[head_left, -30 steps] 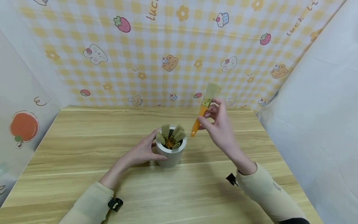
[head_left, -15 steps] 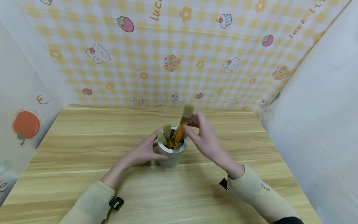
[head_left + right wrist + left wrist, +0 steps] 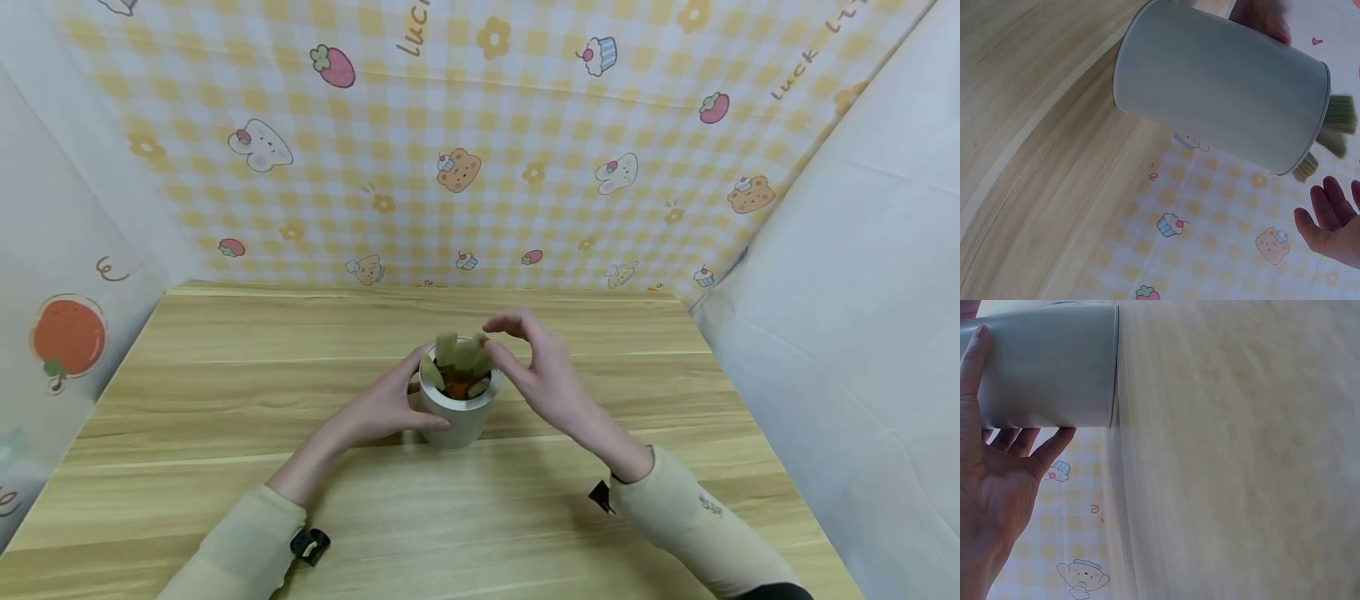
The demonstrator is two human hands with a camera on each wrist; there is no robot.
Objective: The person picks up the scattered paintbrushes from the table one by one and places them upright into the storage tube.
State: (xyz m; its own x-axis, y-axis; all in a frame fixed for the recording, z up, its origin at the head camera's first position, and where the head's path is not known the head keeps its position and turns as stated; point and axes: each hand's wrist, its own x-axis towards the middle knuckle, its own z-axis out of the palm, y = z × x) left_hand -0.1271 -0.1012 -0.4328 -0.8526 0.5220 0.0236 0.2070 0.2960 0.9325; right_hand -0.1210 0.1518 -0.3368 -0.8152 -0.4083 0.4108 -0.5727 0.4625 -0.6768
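Note:
A pale grey cylindrical canister (image 3: 456,429) stands upright on the table, with several paintbrushes (image 3: 463,357) in it, bristles up above the rim. My left hand (image 3: 384,407) holds its left side, thumb across the front; in the left wrist view the fingers reach round the canister wall (image 3: 1047,369). By the rim's right side is my right hand (image 3: 551,383), thumb and forefinger apart. The right wrist view has that hand (image 3: 1338,234) with nothing in it, just off the bristles (image 3: 1340,115). The brush handles are mostly hidden inside the canister.
The light wooden table (image 3: 225,367) meets a yellow-checked cloth backdrop (image 3: 412,225) at its far edge. White sheets (image 3: 847,333) hang along both sides.
My right hand brought an orange-handled paintbrush leftward and down into the canister, then let go of it. My left hand stayed on the canister, which has not moved.

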